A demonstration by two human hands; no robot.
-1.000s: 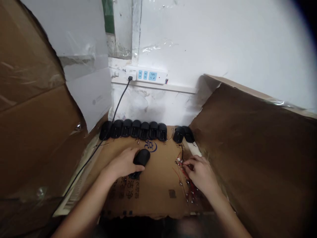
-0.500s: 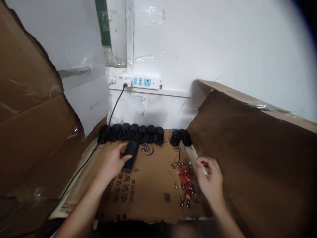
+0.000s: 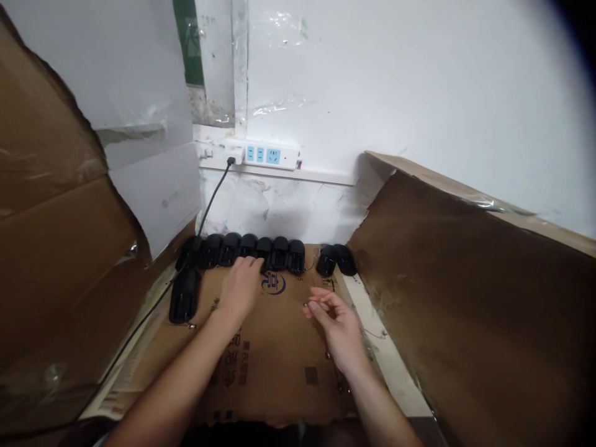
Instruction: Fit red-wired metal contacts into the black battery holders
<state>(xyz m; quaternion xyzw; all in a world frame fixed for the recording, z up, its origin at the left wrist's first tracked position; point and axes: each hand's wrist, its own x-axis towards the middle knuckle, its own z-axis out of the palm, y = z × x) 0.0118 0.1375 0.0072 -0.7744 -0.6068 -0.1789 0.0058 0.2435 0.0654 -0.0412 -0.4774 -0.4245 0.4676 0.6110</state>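
My left hand [image 3: 241, 287] reaches to the row of black plastic housings [image 3: 280, 253] at the back of the cardboard, its fingertips at one in the middle; whether they grip it is unclear. My right hand [image 3: 336, 320] pinches a small metallic part on a red wire [image 3: 305, 305] over the cardboard. Another black housing [image 3: 183, 297] lies alone at the left, a small part beside its lower end. Two more housings [image 3: 327, 261] sit at the back right. The pile of red-wired parts is mostly hidden by my right hand and forearm.
A white power strip [image 3: 272, 156] is fixed to the back wall, and a black cable [image 3: 158, 304] runs from it down the left side. Cardboard walls rise at the left [image 3: 56, 223] and right [image 3: 465, 298].
My left hand let go of a black housing, which now lies at the left, and moved to the row. My right hand moved left and now holds a red-wired part.
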